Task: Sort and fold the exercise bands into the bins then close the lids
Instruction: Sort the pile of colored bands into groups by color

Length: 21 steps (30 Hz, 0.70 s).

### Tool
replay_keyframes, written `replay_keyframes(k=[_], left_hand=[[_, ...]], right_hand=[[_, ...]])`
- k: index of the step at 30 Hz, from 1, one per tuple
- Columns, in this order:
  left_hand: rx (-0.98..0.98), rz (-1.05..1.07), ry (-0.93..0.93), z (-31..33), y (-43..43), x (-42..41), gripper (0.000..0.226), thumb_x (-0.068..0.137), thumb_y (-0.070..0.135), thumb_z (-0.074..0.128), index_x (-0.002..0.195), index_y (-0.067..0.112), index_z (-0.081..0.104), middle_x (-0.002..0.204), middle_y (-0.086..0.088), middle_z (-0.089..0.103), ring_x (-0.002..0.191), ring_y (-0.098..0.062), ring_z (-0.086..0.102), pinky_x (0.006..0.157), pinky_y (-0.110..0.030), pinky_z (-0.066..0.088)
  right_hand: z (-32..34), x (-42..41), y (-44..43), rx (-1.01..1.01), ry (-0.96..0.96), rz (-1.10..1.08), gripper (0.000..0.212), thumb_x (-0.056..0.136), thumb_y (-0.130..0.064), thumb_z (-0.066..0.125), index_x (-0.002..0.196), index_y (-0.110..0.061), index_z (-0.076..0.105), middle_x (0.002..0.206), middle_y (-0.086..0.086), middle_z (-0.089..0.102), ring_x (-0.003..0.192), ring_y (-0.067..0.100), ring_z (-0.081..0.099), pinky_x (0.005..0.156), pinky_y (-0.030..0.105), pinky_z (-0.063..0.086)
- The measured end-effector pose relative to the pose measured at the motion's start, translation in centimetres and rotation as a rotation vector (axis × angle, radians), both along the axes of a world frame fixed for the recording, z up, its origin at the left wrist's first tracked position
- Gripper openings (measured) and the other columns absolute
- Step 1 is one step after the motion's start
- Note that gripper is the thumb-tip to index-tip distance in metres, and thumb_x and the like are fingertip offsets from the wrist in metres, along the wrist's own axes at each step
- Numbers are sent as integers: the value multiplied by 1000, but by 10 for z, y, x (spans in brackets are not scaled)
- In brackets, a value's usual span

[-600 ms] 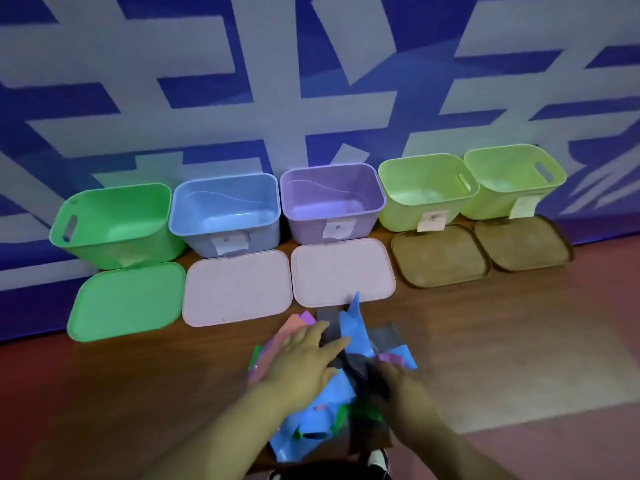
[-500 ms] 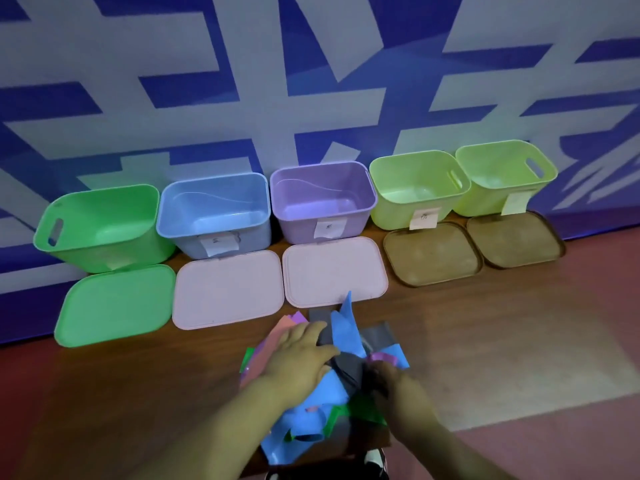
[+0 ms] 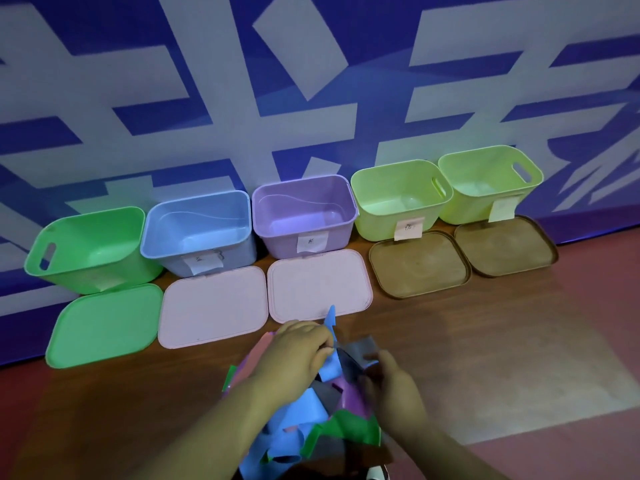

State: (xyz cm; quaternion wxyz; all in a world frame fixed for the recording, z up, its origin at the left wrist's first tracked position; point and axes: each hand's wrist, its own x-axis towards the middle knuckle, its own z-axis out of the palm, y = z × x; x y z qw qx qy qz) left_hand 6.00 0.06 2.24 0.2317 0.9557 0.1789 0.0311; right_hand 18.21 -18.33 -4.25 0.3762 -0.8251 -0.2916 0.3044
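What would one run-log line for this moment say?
stage: sorting | left hand: pinches blue band | right hand: touches gray band, grip unclear | bins: open | lids: off

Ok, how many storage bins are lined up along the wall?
5, in a row against the wall, left to right: green bin, blue bin, purple bin, nearer yellow-green bin, far-right yellow-green bin. All stand open; none seems hidden.

We face five bins (image 3: 277, 237) in a row along the wall (image 3: 207, 98), a lid (image 3: 318, 285) before each, bands (image 3: 301, 408) heaped nearest us.
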Motion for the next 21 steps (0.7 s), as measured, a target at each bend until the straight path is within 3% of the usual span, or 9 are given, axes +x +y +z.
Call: replay_keyframes(k=[4,8,11,14,17,21], left_hand=[[-100,121,-10,17,6,-2,5,98,32,56,102,29,59,93,12,65,85,-14,57,75,-30,45],[-309,248,6,29,8,-12,12,94,35,65,97,40,55,81,15,62,74,-6,58,72,-28,50],[-621,352,-69,35,4,-27,22,89,20,71,90,37,58,76,12,58,66,-5,55,66,-25,47],[-817,372,-73,40,-1,-53,32,78,2,68,93,29,58,81,2,61,74,-12,58,68,-32,50],[-856,384,-35,40,1,-85,38,74,-6,64,88,29,56,82,2,60,78,-14,57,72,-31,46],[-794,448,-15,32,13,-136,25,78,11,67,85,30,52,71,5,53,68,-11,47,65,-29,38]], right_hand=[[37,38,-4,113,48,45,26,88,-10,68,94,-34,61,82,-15,70,71,2,67,67,19,53],[76,69,-3,217,90,134,14,89,-8,69,81,-19,70,68,1,68,58,12,59,58,34,52],[100,75,9,257,102,164,15,89,-7,69,81,-18,74,75,3,72,64,17,64,64,38,56],[119,73,27,292,82,221,13,88,-7,71,82,-18,75,82,0,73,74,14,67,69,30,57],[126,59,49,310,45,297,16,85,-6,73,80,-21,73,81,-3,72,72,6,65,67,23,54],[126,34,83,269,5,328,11,84,-12,76,81,-23,73,83,-13,72,75,2,65,70,21,54]])
